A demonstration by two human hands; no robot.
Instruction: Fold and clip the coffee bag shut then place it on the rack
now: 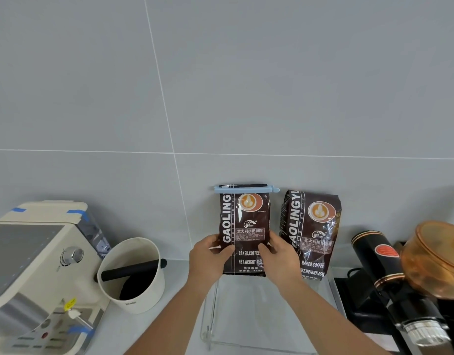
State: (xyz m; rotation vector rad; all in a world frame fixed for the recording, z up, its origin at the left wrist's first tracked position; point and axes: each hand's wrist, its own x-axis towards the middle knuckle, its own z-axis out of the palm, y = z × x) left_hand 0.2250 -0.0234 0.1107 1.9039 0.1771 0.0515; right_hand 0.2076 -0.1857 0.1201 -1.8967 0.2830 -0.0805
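- A dark brown coffee bag (242, 234) stands upright at the centre of the view, held against a grey tiled wall (220, 85) at the back of a clear acrylic rack (246, 316).
- Its top is already folded over and pinched shut by a long pale blue clip (246, 189) running straight across the full width.
- The bag's bottom edge sits at the rear of the rack; whether it rests there or hangs just above cannot be told.
- The left hand (210, 260) grasps the bag's left side, thumb across the front.
- The right hand (279, 257) grasps the right side the same way, thumb on the label.
- Just to the right, a second identical coffee bag (310, 234) leans against the wall on the same rack, unclipped, close to the held bag but apart from it.
- Further right is a black coffee grinder (389, 278) with an amber hopper (436, 260).
- To the left sit a cream knock box (133, 275) with a black bar across it, and beyond that a cream espresso machine (38, 272).
- Judgement: the placing is nearly done; only letting go remains.
- Risk: the bag looks narrow at the base and top-heavy with the clip, so letting go before it is settled could tip it forward.
- Risk: the right hand, drawing back, could brush the neighbouring bag and topple it.
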